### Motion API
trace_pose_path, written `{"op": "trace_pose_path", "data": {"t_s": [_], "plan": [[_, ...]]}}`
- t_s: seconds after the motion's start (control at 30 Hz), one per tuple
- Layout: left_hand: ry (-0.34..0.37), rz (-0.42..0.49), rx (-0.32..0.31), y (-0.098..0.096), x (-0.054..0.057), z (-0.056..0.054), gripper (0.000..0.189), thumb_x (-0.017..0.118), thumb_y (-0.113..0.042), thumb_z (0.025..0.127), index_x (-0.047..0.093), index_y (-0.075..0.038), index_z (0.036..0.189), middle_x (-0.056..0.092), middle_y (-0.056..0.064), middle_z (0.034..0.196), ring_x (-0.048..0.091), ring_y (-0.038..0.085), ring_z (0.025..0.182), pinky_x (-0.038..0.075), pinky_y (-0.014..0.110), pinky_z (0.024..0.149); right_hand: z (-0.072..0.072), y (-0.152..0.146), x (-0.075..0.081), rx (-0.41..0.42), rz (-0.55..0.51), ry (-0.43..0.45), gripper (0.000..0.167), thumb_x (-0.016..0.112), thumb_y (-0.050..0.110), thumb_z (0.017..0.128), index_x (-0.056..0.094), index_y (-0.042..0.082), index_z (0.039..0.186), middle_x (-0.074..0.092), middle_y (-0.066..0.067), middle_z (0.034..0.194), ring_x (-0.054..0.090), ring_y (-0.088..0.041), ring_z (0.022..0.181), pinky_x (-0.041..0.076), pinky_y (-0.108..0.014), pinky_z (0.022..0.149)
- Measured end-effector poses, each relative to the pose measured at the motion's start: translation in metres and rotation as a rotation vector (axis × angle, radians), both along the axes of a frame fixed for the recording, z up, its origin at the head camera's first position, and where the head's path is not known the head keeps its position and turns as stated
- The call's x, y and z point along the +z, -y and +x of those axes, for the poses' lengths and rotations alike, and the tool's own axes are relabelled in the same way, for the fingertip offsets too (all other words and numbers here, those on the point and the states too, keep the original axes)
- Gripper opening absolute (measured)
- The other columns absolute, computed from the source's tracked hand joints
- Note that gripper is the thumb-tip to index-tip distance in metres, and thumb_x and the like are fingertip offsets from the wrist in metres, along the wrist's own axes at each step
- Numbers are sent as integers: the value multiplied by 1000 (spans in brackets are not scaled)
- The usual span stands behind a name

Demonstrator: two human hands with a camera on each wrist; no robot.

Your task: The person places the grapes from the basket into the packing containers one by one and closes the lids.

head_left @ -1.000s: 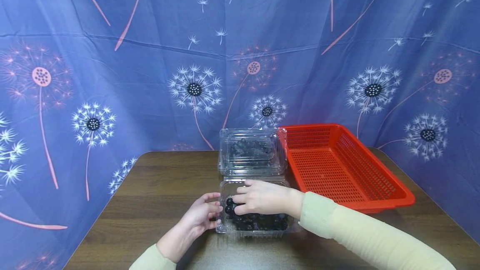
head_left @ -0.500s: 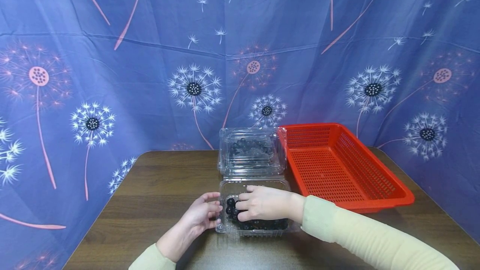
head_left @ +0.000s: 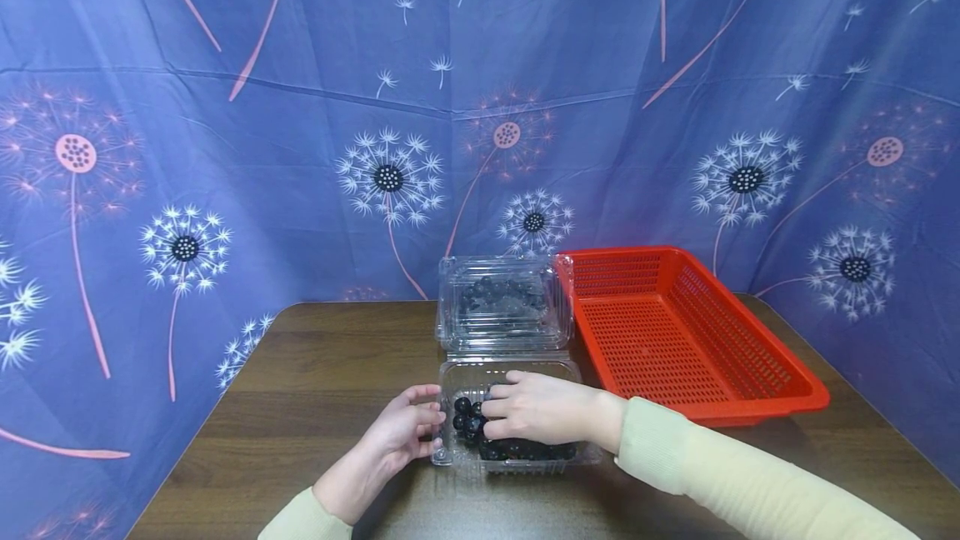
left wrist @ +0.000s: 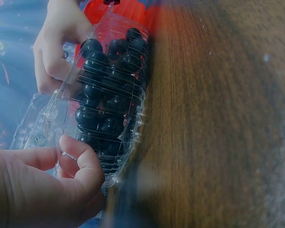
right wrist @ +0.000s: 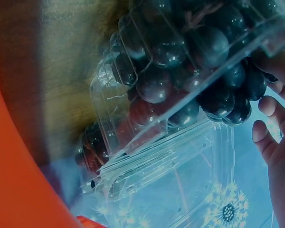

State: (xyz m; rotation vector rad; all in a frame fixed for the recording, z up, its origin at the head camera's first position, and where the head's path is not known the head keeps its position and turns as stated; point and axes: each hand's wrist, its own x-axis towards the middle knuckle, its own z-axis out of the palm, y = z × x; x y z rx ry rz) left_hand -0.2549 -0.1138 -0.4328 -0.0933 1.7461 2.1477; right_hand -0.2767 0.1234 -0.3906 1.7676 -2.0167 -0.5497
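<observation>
A clear plastic clamshell box (head_left: 512, 467) lies with its lid (head_left: 506, 344) swung back, and dark grapes (head_left: 463, 423) fill its base. At the box's left edge, my left hand (head_left: 405, 427) pinches the rim between thumb and fingers, as the left wrist view shows. My right hand (head_left: 540, 408) reaches into the box from the right, bent fingers down among the grapes. In the right wrist view some grapes (right wrist: 218, 102) rise above the rim beside its fingers (right wrist: 270, 111). Two fingertips stand apart from the fruit there; whether the others grip grapes is hidden.
A red plastic basket (head_left: 652, 348) with slotted walls stands right of the box, close to the right forearm. Behind the open lid, more dark grapes show in clear plastic (head_left: 502, 298). Brown wooden tabletop (head_left: 322, 357) extends to the left; a blue dandelion-print cloth (head_left: 300, 148) hangs behind.
My right hand has shifted slightly right and toward me inside the box, uncovering more grapes at the left end. My left hand has stayed on the rim.
</observation>
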Motion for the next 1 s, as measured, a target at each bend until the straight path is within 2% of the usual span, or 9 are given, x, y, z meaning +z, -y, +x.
{"op": "trace_pose_path", "data": {"t_s": [0.17,0.43,0.67,1.0], "plan": [[1,9,-1,0,0,0,49,52,8,82,35,2,128,45,2,88,47,10,70,47,22,59,1,-3,-1,5,-36,-5,13,61,24,86,55,28,96,53,13,94,52,-8,88,41,-26,66],[-4,20,-13,2,0,0,49,51,9,83,34,1,129,44,1,89,48,9,71,47,21,59,6,-11,1,-24,-86,-4,19,66,22,80,56,27,95,55,11,94,55,-10,88,45,-29,67],[1,33,-11,3,1,0,50,51,9,83,34,1,129,45,0,88,47,9,71,47,22,60,8,-19,0,-20,-198,37,19,66,23,76,55,24,91,52,11,87,51,-12,80,39,-26,63],[2,32,-5,5,1,-1,50,50,9,83,33,1,129,44,0,87,47,10,72,46,23,61,20,-30,0,-46,-298,122,21,70,26,78,53,24,90,51,12,86,48,-10,77,36,-24,62]]}}
